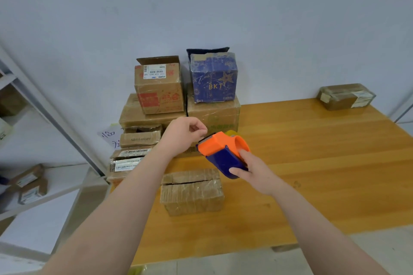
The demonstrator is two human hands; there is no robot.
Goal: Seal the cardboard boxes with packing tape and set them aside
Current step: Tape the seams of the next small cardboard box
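A small brown cardboard box [192,192] lies on the wooden table [312,163] in front of me, its top flaps closed with a dark slit between them. Above it my right hand [252,172] grips an orange and blue tape dispenser [223,152] by its blue body. My left hand [185,134] is at the dispenser's blade end, fingers curled, pinching at the tape's edge; the tape itself is too thin to make out.
A pile of cardboard boxes [156,116] stands at the table's far left against the wall, topped by a brown box [158,87] and a blue BKT box [213,78]. A taped box [346,96] sits at the far right corner. A white shelf rack [33,118] stands on the left.
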